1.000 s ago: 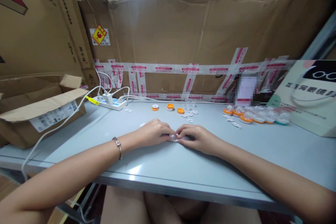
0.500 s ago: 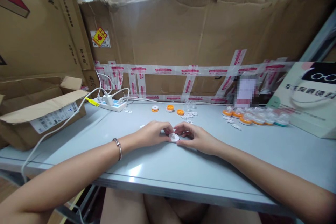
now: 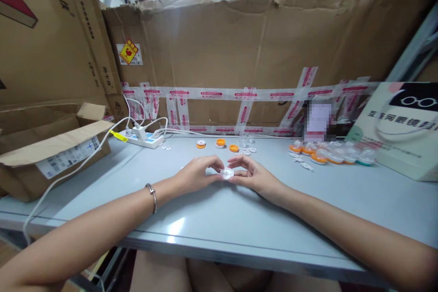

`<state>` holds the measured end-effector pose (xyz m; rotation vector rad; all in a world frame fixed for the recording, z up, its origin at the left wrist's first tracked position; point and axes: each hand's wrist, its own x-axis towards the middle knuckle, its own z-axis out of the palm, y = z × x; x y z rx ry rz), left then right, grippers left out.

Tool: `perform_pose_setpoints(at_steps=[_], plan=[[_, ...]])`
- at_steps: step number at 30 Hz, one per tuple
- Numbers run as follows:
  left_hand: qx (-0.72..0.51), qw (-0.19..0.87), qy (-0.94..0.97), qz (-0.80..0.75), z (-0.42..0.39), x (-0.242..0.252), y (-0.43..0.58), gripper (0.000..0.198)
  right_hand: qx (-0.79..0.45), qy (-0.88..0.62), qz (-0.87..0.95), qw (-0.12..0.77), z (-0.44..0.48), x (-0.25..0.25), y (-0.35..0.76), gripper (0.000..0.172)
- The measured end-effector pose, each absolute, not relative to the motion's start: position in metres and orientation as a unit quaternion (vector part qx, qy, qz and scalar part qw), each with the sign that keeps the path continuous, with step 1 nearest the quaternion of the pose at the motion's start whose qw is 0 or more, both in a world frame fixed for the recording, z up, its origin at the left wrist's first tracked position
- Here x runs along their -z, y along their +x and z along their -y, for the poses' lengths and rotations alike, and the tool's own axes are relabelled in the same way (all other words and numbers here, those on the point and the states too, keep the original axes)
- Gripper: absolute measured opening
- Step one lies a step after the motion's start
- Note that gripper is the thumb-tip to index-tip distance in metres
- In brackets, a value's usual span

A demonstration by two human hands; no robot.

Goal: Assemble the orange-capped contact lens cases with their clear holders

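A small round white plastic disc is pinched between my two hands, a little above the middle of the table. My left hand grips its left edge with thumb and fingers. On the opposite edge, my right hand has its thumb and fingertips closed on the same disc. Beyond the hands lie an orange ring, an orange-and-white round part and another white-topped orange part. Flat white pieces lie near clear domes, partly behind my right hand.
Several clear-domed pieces with orange or teal bases cluster at the right, beside loose white pieces and a printed bag. At left are a power strip with cables and an opened carton. Large cardboard walls the back.
Both hands have risen slightly with the white disc, and its face is turned a little differently. The camera view has shifted slightly.
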<state>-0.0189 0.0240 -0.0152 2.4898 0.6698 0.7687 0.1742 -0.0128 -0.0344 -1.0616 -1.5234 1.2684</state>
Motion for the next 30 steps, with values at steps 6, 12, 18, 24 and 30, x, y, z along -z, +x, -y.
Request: perform_pose_setpoints(at_steps=[6, 12, 18, 24, 30], plan=[[-0.305, 0.209, 0.898, -0.238, -0.022, 0.015, -0.017, 0.016, -0.512, -0.432, 0.588, 0.455, 0.012, 0.033, 0.175, 0.051], [-0.313, 0.183, 0.898, -0.251, -0.020, 0.016, -0.015, 0.016, -0.565, -0.447, 0.546, 0.427, 0.012, 0.033, 0.176, 0.047], [-0.311, 0.192, 0.897, -0.247, -0.020, 0.013, -0.016, 0.023, -0.594, -0.446, 0.516, 0.426, 0.013, 0.028, 0.177, 0.046], [-0.356, 0.135, 0.872, -0.308, -0.031, -0.004, -0.022, 0.026, -0.497, -0.489, 0.570, 0.434, 0.016, 0.018, 0.179, 0.049], [-0.218, 0.051, 0.913, -0.341, -0.076, -0.017, -0.012, 0.026, -0.502, -0.482, 0.591, 0.407, 0.013, 0.020, 0.183, 0.051]])
